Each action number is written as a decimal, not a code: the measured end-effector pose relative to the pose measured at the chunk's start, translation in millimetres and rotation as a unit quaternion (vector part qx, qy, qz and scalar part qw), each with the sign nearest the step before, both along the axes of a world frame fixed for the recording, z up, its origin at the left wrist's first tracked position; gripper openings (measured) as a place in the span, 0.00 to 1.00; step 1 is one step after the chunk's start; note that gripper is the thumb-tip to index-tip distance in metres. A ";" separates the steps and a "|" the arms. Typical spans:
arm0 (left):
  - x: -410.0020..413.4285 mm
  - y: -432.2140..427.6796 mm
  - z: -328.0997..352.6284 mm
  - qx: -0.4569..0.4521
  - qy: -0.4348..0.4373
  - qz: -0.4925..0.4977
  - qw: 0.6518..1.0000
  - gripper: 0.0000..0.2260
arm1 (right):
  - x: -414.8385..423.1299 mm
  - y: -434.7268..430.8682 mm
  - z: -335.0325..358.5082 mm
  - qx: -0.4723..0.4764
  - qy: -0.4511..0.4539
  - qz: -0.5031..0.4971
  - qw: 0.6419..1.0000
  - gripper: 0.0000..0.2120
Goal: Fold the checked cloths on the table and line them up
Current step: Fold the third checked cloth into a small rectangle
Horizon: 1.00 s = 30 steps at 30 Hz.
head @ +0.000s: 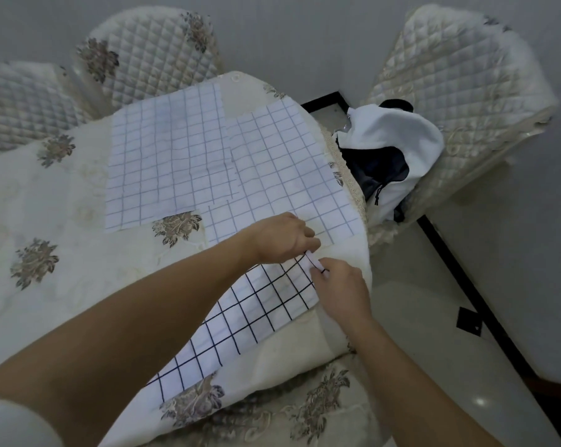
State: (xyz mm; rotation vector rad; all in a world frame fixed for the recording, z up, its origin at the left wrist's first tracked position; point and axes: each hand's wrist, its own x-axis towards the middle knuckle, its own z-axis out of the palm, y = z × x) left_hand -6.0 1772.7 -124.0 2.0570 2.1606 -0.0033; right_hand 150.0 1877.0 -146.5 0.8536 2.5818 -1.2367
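- Two bare forearms come in from the bottom edge, and the hands meet near the right edge of the counter [46, 221].
- The left hand [280, 238] and right hand [343, 290] are almost touching. Each has its fingers curled, pinching the far corner of the near cloth [256, 304].
- The near cloth has dark lines and lies as a long diagonal strip, partly under the left arm. I cannot tell whether it is folded yet.
- Beyond it, the paler left cloth [166, 156] and right cloth [282, 175] lie flat and open, with their edges overlapping.
- The task looks barely begun: no cloth is clearly finished, and nothing is lined up.
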 end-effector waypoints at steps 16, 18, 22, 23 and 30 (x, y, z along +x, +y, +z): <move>14.3 -194.8 47.9 0.164 0.014 0.029 0.986 0.09 | 31.6 -185.2 61.6 0.191 0.148 0.032 0.970 0.10; 18.1 -227.0 44.8 0.175 0.020 0.039 0.984 0.10 | 36.1 -212.5 53.3 0.215 0.163 0.044 0.962 0.10; 27.7 -285.8 27.7 0.202 0.027 0.070 0.976 0.09 | 45.9 -259.7 33.3 0.294 0.177 0.088 0.935 0.13; 30.8 -298.2 22.4 0.208 0.026 0.078 0.975 0.07 | 48.2 -269.2 29.6 0.303 0.180 0.098 0.931 0.13; 48.8 -359.3 -30.7 0.179 -0.009 0.133 0.975 0.08 | 60.3 -315.5 -7.7 0.289 0.144 0.159 0.933 0.14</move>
